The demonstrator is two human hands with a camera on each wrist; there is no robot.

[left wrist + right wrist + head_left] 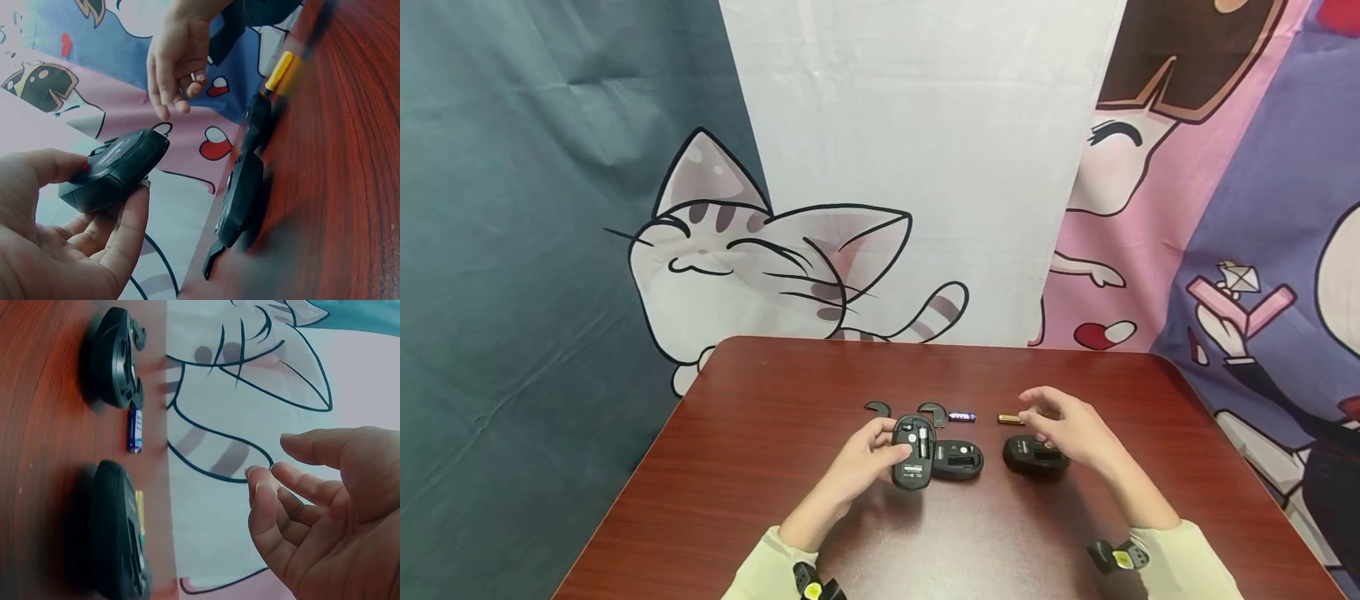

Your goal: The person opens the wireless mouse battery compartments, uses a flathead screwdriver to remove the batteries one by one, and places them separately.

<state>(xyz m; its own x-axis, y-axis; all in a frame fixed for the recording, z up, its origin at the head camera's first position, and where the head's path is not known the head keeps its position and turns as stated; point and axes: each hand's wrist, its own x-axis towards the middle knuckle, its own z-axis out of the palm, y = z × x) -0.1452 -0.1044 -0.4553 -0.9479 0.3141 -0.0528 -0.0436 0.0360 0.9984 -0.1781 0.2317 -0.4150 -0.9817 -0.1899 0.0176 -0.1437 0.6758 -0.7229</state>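
Observation:
My left hand [859, 463] grips a black computer mouse [913, 477], underside facing me, with its battery bay uncovered and a battery [922, 442] lying in it. The thumb presses on the underside, and the fingers support the other side in the left wrist view. A second upturned mouse [946, 468] lies just right of it, its bay uncovered too. Over a third upturned mouse [1019, 455] hovers my right hand [1070, 427], fingers loosely bent and thumb apart from them. Nothing shows between those fingers in the right wrist view [312, 519].
Behind the mice lie two dark battery covers, a left cover [877, 407] and a right cover [929, 408]. A blue battery [962, 417] touches or nearly touches the right cover; a gold battery [1009, 419] lies near the right hand. A printed cloth [925, 167] hangs behind the brown table [760, 433].

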